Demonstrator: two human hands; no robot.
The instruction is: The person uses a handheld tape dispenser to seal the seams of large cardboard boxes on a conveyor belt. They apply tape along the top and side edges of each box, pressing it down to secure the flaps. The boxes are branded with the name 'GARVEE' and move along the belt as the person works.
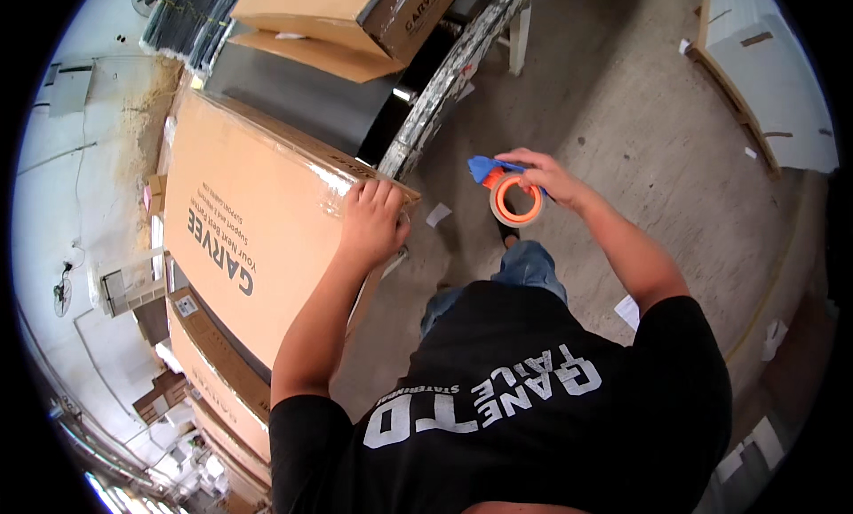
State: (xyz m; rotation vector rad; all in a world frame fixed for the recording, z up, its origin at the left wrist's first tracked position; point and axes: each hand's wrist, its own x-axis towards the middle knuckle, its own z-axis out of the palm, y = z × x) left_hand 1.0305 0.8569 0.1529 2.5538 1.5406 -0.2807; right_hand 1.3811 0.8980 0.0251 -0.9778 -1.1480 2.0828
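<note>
A large brown cardboard box (267, 172) with dark print lies at my left, clear shiny tape running along its edge. My left hand (371, 223) rests at the near right corner of that box, fingers bent over its edge. Out to the right, over the floor, my right hand (548, 178) is closed around a blue and orange tape dispenser (485, 168). A roll of tape (498, 214) with an orange core sits in the dispenser, which is apart from the box.
A black conveyor belt (306, 92) with a worn metal side rail (435, 105) runs beyond the box. It carries another open-flapped carton (311, 12). More boxes (213, 363) stand at the left. White stacked panels (764, 65) stand far right. Paper scraps (438, 215) lie on the concrete floor.
</note>
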